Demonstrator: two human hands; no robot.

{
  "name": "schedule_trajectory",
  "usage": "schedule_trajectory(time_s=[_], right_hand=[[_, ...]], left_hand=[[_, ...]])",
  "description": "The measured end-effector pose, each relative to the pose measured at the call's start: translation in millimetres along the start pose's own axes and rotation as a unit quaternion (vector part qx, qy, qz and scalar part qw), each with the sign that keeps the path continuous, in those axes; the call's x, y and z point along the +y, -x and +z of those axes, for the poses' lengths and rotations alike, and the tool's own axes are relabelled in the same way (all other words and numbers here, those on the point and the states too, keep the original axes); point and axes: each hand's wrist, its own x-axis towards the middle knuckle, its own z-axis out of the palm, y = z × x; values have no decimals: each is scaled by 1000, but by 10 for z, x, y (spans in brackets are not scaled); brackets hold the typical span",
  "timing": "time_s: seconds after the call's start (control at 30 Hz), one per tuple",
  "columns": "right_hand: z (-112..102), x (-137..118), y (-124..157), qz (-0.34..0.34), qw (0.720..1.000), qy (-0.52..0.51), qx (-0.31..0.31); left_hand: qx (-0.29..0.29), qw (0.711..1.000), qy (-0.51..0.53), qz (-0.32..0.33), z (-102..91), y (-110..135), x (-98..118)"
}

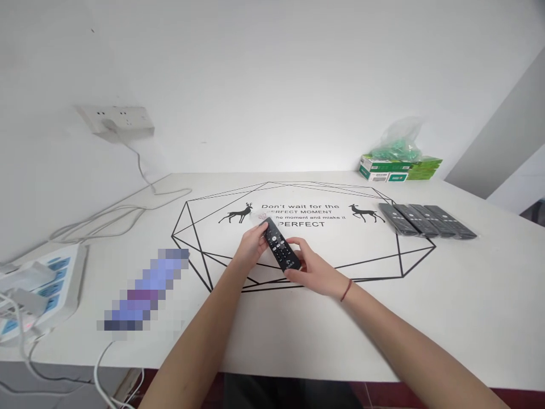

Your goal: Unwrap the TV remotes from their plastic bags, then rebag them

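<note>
A black remote control (279,245) is held between my two hands above the middle of the table, tilted with its buttons facing up. My left hand (252,246) grips its far end, the thumb resting on the face. My right hand (315,268) has its fingers closed around the near end, with a dark red string at the wrist. Clear plastic with reddish print (260,216) shows at the far tip of the remote; whether it wraps more of it I cannot tell.
Several black remotes in clear wrap (426,221) lie side by side at the right. Green and white boxes (385,167) under a plastic bag (399,142) stand by the wall. A blurred-out phone-like object (147,289), a power strip (63,287) and loose cables (106,218) occupy the left.
</note>
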Motion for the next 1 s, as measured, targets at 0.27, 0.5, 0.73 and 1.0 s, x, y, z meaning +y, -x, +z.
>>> schedule_trajectory(time_s=[0.27,0.5,0.73,1.0], right_hand=[[-59,131,-94,-26,982,160,96],[-213,159,-145,-52,941,310,124],[-227,160,-118,-86,917,362,142],[-226,192,-157,-42,892,413,177]], left_hand=[[-97,990,-97,-39,101,123,0],[-159,971,-162,-68,118,138,-73],[-161,968,-182,-66,109,132,-91],[-171,957,-223,-69,153,180,-105]])
